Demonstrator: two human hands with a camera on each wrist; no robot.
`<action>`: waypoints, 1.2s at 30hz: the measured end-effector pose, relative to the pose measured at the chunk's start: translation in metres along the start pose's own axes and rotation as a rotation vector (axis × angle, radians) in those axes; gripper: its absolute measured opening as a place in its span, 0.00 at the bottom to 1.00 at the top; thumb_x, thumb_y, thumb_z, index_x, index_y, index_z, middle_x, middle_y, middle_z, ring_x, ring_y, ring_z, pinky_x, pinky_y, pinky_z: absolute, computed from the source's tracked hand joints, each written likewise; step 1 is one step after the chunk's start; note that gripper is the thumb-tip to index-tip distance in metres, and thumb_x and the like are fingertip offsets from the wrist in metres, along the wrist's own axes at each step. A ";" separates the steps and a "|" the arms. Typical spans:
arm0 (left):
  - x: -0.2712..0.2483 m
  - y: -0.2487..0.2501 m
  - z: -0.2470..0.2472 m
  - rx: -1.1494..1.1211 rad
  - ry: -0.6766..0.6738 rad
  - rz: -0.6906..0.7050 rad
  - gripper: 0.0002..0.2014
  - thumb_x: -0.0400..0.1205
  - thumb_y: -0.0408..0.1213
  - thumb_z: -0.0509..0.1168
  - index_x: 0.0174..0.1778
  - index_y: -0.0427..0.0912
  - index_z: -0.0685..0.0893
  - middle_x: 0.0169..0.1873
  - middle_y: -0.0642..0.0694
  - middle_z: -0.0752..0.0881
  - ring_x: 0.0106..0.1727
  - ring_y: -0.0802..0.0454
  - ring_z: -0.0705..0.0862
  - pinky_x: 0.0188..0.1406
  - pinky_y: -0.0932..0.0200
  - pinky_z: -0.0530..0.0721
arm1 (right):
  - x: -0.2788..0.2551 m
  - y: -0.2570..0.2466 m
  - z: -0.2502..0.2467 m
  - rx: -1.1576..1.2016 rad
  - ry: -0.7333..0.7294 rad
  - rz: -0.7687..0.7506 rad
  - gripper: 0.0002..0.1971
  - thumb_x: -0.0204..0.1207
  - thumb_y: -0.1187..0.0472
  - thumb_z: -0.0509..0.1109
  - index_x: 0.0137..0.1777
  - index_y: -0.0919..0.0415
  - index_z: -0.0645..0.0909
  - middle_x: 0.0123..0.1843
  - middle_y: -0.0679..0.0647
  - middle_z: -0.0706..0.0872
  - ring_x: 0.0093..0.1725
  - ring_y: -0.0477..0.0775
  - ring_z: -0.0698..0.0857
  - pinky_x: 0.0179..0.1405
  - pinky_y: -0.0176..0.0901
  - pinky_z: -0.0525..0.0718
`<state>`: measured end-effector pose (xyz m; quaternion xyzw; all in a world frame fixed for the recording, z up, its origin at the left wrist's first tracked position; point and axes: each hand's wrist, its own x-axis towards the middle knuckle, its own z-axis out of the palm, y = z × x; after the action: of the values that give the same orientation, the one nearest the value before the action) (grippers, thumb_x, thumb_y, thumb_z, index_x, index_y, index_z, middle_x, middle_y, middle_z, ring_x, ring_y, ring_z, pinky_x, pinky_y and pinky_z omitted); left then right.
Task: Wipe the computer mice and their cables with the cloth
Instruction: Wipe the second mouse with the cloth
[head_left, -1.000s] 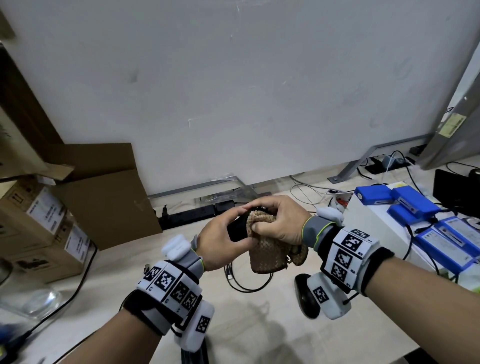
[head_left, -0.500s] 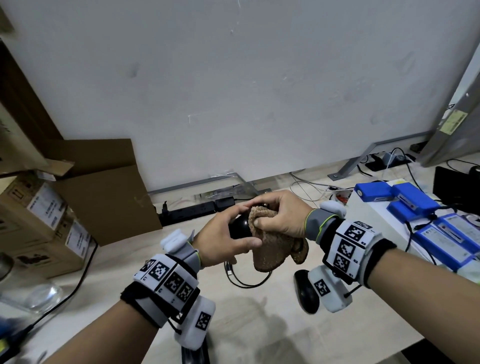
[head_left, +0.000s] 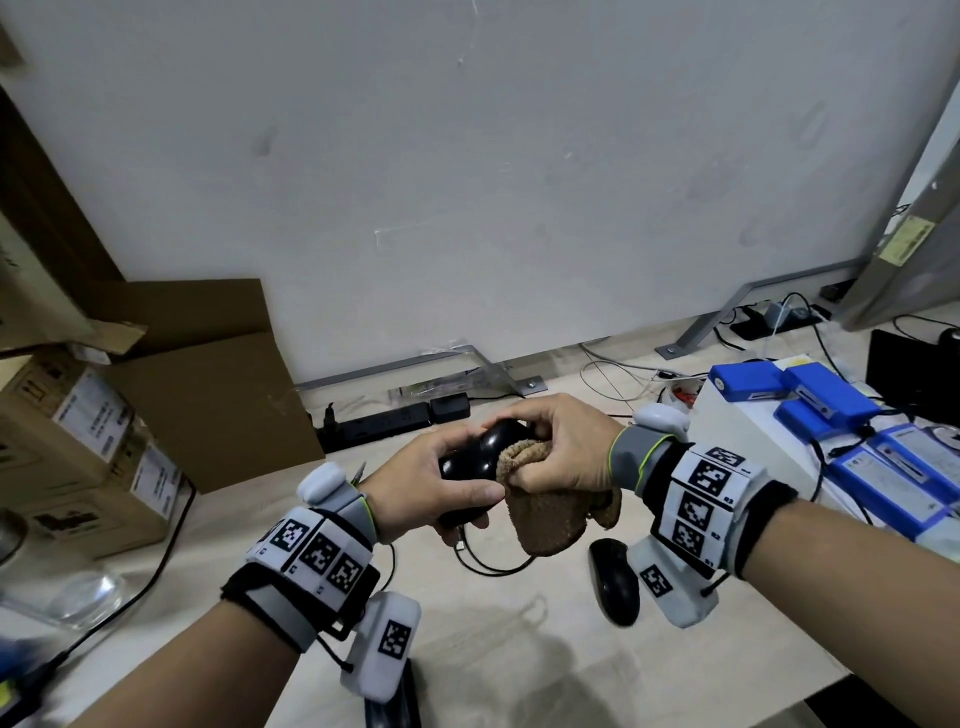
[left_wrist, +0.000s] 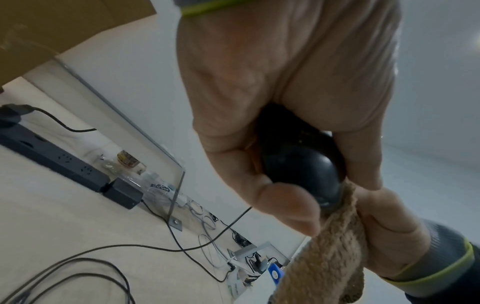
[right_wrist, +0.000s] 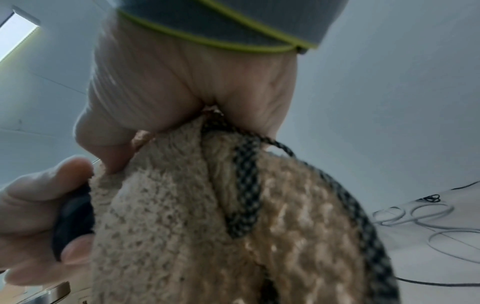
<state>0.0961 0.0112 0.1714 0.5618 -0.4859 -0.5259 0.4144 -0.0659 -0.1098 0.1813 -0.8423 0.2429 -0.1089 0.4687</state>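
One mouse (head_left: 480, 457) was gripped between the left hand's (head_left: 415, 491) fingers while the right hand (head_left: 563, 452) clenched the cloth (head_left: 550, 519) against it; a second mouse (head_left: 613, 579), below the right fingers, and the cables apparently remained unwiped.

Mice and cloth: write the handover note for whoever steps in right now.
Left hand: grips the black mouse, held up off the desk.
Right hand: holds the cloth bunched and pressed against that mouse's right end.
Cable from the held mouse hangs down in a loop to the desk.
Second mouse lies on the desk below the right wrist.
Done: wiping of the held mouse is under way; how much is clean cannot be told.
Left: finish it, its cable, then the second mouse.
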 end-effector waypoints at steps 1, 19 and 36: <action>0.000 -0.001 0.000 0.002 -0.008 -0.004 0.26 0.74 0.29 0.75 0.67 0.45 0.77 0.43 0.37 0.86 0.39 0.38 0.89 0.20 0.54 0.85 | 0.000 0.001 0.000 0.004 0.006 0.003 0.25 0.57 0.59 0.74 0.57 0.44 0.85 0.48 0.54 0.91 0.48 0.57 0.90 0.53 0.55 0.88; 0.003 -0.016 0.001 -0.218 -0.024 -0.026 0.28 0.72 0.33 0.73 0.69 0.42 0.75 0.44 0.34 0.83 0.35 0.37 0.88 0.18 0.56 0.84 | -0.001 0.005 0.000 0.005 -0.045 0.006 0.24 0.57 0.57 0.73 0.57 0.41 0.83 0.42 0.54 0.91 0.41 0.50 0.88 0.52 0.52 0.87; 0.019 -0.021 0.025 -0.374 0.262 0.049 0.15 0.84 0.27 0.61 0.64 0.47 0.75 0.41 0.46 0.87 0.35 0.53 0.86 0.28 0.55 0.84 | 0.005 0.004 0.018 0.057 0.488 -0.172 0.06 0.69 0.60 0.79 0.37 0.51 0.84 0.39 0.43 0.82 0.39 0.36 0.82 0.43 0.26 0.76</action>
<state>0.0731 -0.0027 0.1444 0.5268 -0.3356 -0.5192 0.5834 -0.0556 -0.1007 0.1677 -0.7951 0.2732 -0.3552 0.4087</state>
